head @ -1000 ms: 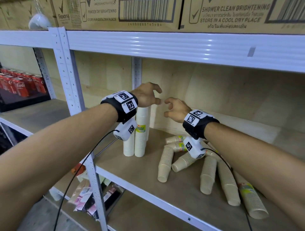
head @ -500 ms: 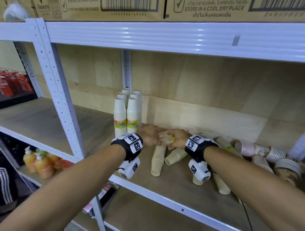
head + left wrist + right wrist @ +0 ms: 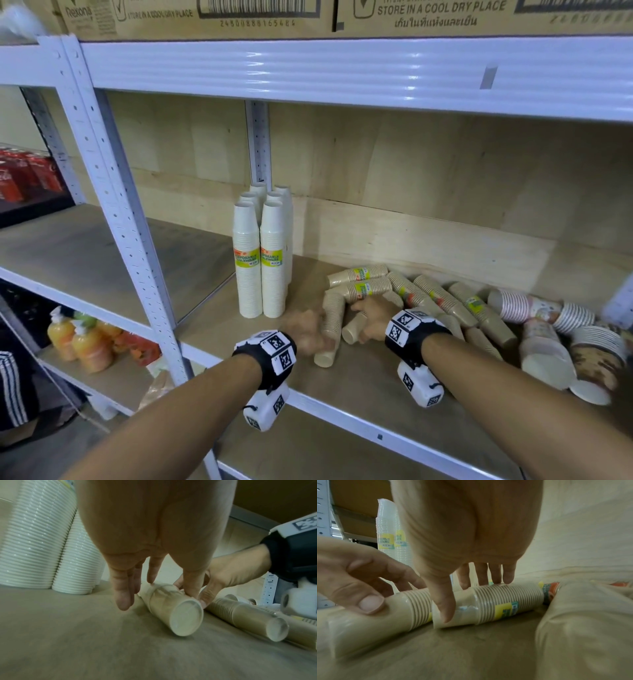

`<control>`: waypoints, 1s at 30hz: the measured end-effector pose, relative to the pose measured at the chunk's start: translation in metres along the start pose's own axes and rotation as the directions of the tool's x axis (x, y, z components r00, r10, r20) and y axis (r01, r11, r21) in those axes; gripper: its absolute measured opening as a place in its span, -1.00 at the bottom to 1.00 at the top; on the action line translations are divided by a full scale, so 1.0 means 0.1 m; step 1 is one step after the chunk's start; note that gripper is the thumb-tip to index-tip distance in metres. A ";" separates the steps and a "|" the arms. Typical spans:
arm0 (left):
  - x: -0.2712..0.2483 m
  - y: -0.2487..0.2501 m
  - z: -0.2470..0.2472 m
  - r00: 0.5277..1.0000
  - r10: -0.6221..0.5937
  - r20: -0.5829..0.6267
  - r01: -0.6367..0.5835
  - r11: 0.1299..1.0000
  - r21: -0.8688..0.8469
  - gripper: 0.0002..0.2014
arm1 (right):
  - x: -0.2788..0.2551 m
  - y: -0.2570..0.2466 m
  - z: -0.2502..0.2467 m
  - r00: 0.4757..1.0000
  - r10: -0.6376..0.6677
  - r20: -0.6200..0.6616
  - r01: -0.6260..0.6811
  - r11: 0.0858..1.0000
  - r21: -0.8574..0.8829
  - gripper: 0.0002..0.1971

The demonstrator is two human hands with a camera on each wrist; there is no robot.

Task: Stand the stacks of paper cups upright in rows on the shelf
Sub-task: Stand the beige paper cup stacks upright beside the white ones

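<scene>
Several white cup stacks [image 3: 261, 257] stand upright in two rows at the shelf's back left, also seen in the left wrist view [image 3: 34, 545] and the right wrist view [image 3: 388, 534]. Right of them, several beige cup stacks [image 3: 431, 298] lie in a heap. My left hand [image 3: 305, 334] [image 3: 157, 599] grips the leftmost lying beige stack [image 3: 329, 325] [image 3: 173, 609] [image 3: 368, 627], thumb on one side and fingers on the other. Beside it, my right hand [image 3: 371, 318] [image 3: 467, 599] grips the neighbouring beige stack [image 3: 354, 330] [image 3: 501, 601] the same way. Both stacks lie on the shelf board [image 3: 359, 380].
Pink-patterned cup stacks [image 3: 534, 306], a wide pale stack [image 3: 548, 358] and a brown-patterned one [image 3: 597, 365] lie at the far right. A white upright post [image 3: 120, 205] borders the bay on the left. The upper shelf beam [image 3: 342, 72] runs overhead, and bottles [image 3: 80, 342] stand on the shelf below.
Both hands have come down from the tops of the upright white stacks to the lying beige stacks, and now each holds one near the shelf's front.
</scene>
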State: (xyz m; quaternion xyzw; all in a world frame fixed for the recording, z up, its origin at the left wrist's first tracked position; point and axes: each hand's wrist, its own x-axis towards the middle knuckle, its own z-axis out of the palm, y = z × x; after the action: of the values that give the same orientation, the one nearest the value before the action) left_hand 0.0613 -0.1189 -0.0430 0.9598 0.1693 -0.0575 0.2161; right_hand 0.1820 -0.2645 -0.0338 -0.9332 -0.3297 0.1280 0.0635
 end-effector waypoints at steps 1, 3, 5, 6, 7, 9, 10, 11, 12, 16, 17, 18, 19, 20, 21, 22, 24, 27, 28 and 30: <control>-0.01 0.01 0.03 1.000 -0.005 -0.013 0.005 1.000 -0.006 -0.21 | 0.01 -0.01 0.01 1.000 -0.001 0.000 0.001 1.000 -0.021 -0.18; -0.03 0.02 0.07 0.999 -0.008 -0.034 0.007 1.000 -0.020 -0.15 | 0.01 -0.03 0.06 1.000 -0.005 -0.003 0.005 0.998 -0.061 -0.20; -0.03 0.03 0.12 0.999 -0.017 -0.036 0.015 0.999 -0.049 -0.09 | 0.02 -0.03 0.10 1.000 -0.010 -0.013 0.009 0.996 -0.087 -0.21; -0.03 0.03 0.13 0.999 -0.023 -0.026 0.021 0.998 -0.064 -0.06 | 0.03 -0.03 0.12 1.000 -0.018 -0.019 0.016 0.994 -0.107 -0.23; -0.03 0.03 0.14 1.000 -0.027 -0.016 0.025 0.997 -0.076 -0.05 | 0.03 -0.03 0.13 0.999 -0.028 -0.021 0.025 0.991 -0.129 -0.25; -0.02 0.04 0.14 0.999 -0.032 -0.012 0.031 0.996 -0.079 -0.06 | 0.03 -0.03 0.15 0.998 -0.053 -0.027 0.048 0.985 -0.166 -0.32; -0.02 0.04 0.13 0.999 -0.034 -0.009 0.034 0.997 -0.073 -0.08 | 0.02 -0.03 0.16 0.998 -0.062 -0.027 0.056 0.983 -0.176 -0.34; -0.02 0.04 0.12 0.999 -0.036 0.001 0.036 0.997 -0.069 -0.10 | 0.02 -0.03 0.15 0.997 -0.069 -0.026 0.063 0.982 -0.180 -0.35; -0.02 0.04 0.10 0.999 -0.039 0.019 0.040 0.997 -0.065 -0.11 | 0.02 -0.04 0.15 0.997 -0.072 -0.023 0.067 0.981 -0.181 -0.37; 0.02 0.00 -0.03 0.996 -0.030 0.089 0.030 1.000 0.008 -0.15 | 0.00 -0.06 0.08 0.997 -0.080 -0.011 0.078 0.986 -0.149 -0.41; 0.04 -0.01 -0.07 0.994 -0.028 0.106 0.025 0.999 0.022 -0.16 | 0.00 -0.06 0.06 0.997 -0.082 -0.012 0.080 0.989 -0.123 -0.43; 0.05 -0.01 -0.12 0.991 -0.028 0.131 0.024 0.999 0.031 -0.19 | 0.00 -0.06 0.04 0.996 -0.085 -0.016 0.083 0.992 -0.099 -0.47; 0.07 -0.01 -0.17 0.987 -0.029 0.157 0.022 0.999 0.046 -0.25 | -0.01 -0.07 0.00 0.996 -0.090 -0.027 0.088 0.993 -0.082 -0.51; 0.08 0.00 -0.24 0.984 -0.034 0.175 0.022 0.997 0.070 -0.35 | -0.02 -0.07 -0.03 0.995 -0.092 -0.042 0.089 0.994 -0.071 -0.56; 0.10 0.02 -0.32 0.982 -0.040 0.184 0.022 0.995 0.094 -0.44 | -0.02 -0.07 -0.07 0.994 -0.091 -0.059 0.088 0.995 -0.056 -0.61; 0.12 0.03 -0.40 0.981 -0.042 0.190 0.019 0.993 0.120 -0.48 | -0.03 -0.07 -0.11 0.993 -0.091 -0.075 0.088 0.996 -0.033 -0.64; 0.15 0.06 -0.55 0.981 -0.038 0.193 0.006 0.987 0.160 -0.51 | -0.04 -0.07 -0.21 0.988 -0.090 -0.123 0.092 0.996 0.010 -0.65; 0.24 0.12 -0.70 0.987 -0.027 0.156 -0.001 0.984 0.178 -0.66 | -0.06 -0.08 -0.35 0.976 -0.081 -0.201 0.100 0.991 0.087 -0.64; 0.25 0.15 -0.74 0.994 -0.019 0.112 -0.005 0.979 0.205 -0.78 | -0.07 -0.08 -0.39 0.972 -0.073 -0.221 0.102 0.987 0.122 -0.64; 0.28 0.21 -0.85 0.998 0.049 0.035 -0.056 0.976 0.209 -0.93 | -0.08 -0.08 -0.47 0.966 -0.050 -0.254 0.096 0.980 0.172 -0.61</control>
State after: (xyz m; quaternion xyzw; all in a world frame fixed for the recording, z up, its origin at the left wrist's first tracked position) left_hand 0.0978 -0.0918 0.0366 0.9804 0.1337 -0.0835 0.1178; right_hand 0.1845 -0.2647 0.0141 -0.9193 -0.3403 0.0376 0.1941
